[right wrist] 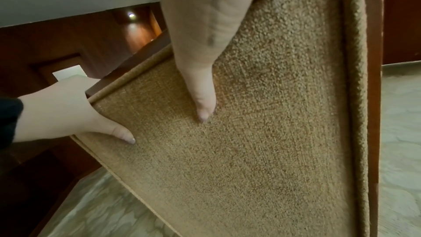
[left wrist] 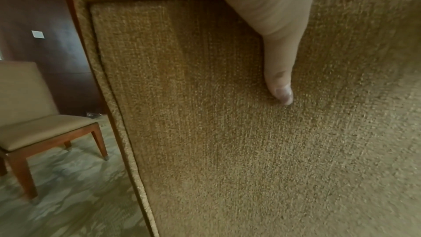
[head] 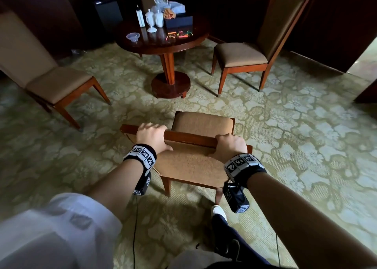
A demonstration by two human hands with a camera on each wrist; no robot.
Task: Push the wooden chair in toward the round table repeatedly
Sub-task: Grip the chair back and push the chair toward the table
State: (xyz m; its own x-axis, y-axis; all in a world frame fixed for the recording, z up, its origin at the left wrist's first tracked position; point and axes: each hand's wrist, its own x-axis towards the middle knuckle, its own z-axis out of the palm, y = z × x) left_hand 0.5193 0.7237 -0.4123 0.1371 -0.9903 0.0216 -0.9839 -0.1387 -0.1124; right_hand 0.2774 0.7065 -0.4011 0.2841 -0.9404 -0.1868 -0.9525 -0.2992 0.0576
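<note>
Hands both mine: left hand and right hand curl over top rail of tan-upholstered wooden chair; dark round wooden table well apart, straight ahead beyond seat.

Ahead of your hands: pale floral carpet, dark wood-panelled walls. Upholstered chair left, another right. Dim light; bright doorway far right.

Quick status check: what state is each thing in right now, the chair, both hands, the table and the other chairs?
wooden chair: upright on carpet, short of the table, gripped at the top rail.
left hand: grips the rail, thumb on the back fabric.
right hand: grips the rail.
round table: standing, cluttered on top.
side chairs: pulled back, unoccupied.
</note>
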